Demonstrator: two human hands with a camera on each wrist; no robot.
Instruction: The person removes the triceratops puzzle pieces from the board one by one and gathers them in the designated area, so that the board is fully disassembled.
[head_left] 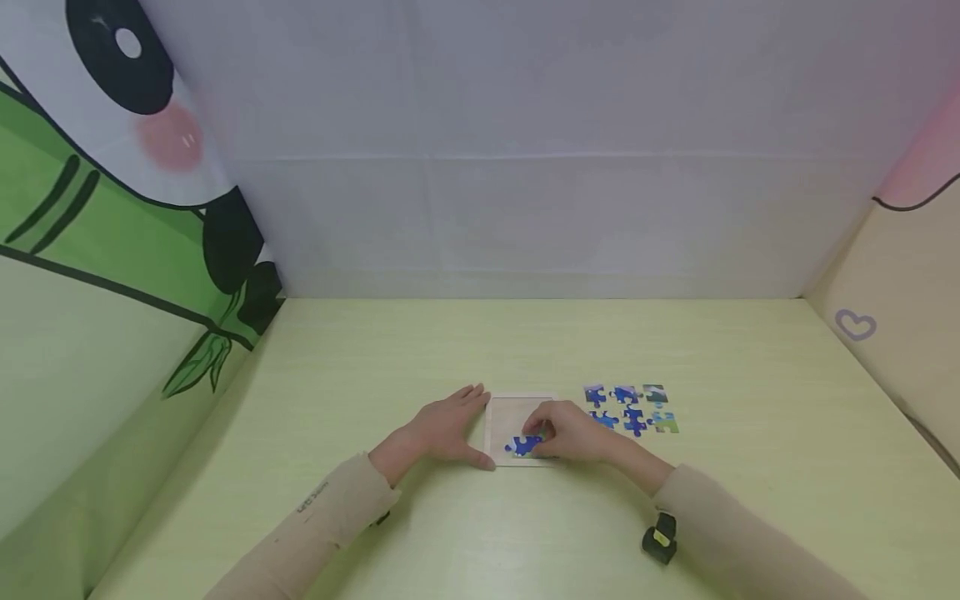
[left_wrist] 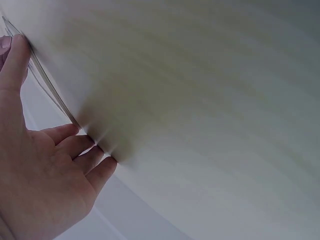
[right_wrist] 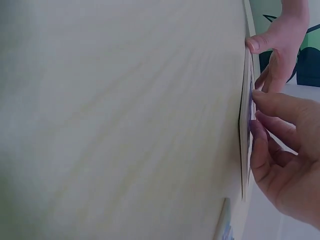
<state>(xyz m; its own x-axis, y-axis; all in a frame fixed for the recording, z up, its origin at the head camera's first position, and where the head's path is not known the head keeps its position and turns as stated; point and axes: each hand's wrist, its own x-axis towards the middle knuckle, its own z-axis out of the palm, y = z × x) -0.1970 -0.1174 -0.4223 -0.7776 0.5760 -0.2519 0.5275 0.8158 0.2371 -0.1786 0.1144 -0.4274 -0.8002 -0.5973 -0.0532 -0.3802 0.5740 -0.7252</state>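
Note:
A shallow, pale square puzzle tray (head_left: 506, 414) lies on the table in front of me. My left hand (head_left: 450, 427) is spread along its left side, thumb at the near corner; the left wrist view shows its fingertips touching down by the tray edge. Over the tray's right half, my right hand (head_left: 576, 432) has curled fingers and pinches a blue jigsaw piece (head_left: 521, 446) near the tray's front edge. The hand hides part of that piece. From the right wrist side, the thumb and fingertips meet right at the tray's rim (right_wrist: 244, 160).
Several loose jigsaw pieces (head_left: 633, 419), blue with some green, lie in two rows right of the tray, some behind the right hand. A pale wall cloth (head_left: 480, 208) rises at the table's back edge. Printed cloths (head_left: 142, 292) stand on both sides.

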